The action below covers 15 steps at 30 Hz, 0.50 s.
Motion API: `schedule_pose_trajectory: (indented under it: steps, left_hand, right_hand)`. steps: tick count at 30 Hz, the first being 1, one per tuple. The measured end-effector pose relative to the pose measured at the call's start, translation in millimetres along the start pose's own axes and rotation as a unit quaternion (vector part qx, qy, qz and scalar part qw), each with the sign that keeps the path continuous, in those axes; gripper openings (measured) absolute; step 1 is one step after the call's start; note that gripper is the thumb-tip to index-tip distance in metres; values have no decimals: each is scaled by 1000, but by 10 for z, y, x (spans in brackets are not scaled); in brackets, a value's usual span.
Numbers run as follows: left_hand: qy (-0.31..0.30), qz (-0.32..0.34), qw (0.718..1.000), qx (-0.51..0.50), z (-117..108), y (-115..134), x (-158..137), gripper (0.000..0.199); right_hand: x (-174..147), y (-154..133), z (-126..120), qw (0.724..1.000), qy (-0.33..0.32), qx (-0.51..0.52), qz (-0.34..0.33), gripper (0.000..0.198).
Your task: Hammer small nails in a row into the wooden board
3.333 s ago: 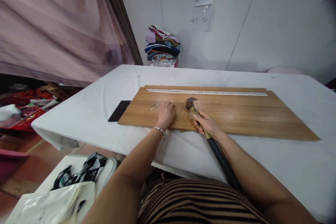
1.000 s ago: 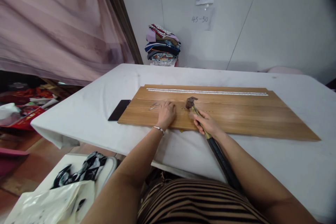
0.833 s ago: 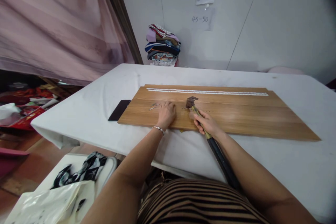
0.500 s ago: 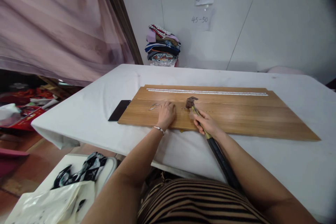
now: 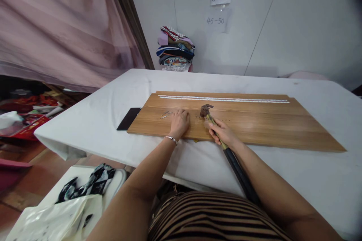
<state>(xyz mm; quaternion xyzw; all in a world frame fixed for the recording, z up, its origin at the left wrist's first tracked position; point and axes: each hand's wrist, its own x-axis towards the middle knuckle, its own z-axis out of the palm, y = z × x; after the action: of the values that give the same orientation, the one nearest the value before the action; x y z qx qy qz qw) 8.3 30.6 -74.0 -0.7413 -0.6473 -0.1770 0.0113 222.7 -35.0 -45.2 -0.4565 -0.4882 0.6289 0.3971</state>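
A claw hammer with a rusty brown metal head and a yellow-and-black handle (image 5: 230, 156) is gripped by the right hand (image 5: 222, 131), whose fingers are wrapped closely around the yellow part, just behind the head. The hammer head is held over the wood-grained brown board (image 5: 268, 124), between the two hands and slightly beyond the right one; whether the board is touched by it cannot be told. The left hand (image 5: 180, 120) is laid palm down on the board, its fingers loosely extended and slightly bent — nothing is seen to be grasped, though the underside is hidden. A few thin silvery nails (image 5: 166, 115) are scattered just left of its fingers. Small dark dots (image 5: 225, 120) are seen in a row near the hammer head, some on either side. Beyond both hands, two long white strips (image 5: 226, 100) are laid along the board's far edge. Well left of the left hand, a flat black rectangular object (image 5: 128, 119) is placed beside the board — on the white tablecloth (image 5: 107, 101).
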Motion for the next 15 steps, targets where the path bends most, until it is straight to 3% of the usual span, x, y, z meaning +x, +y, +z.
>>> schedule_pose_trajectory:
  steps: [15]
  left_hand:
    - [-1,1,1000,5,-8,2,4,26]
  right_hand:
    - [4,10,-10,1000,0,-5,4,47]
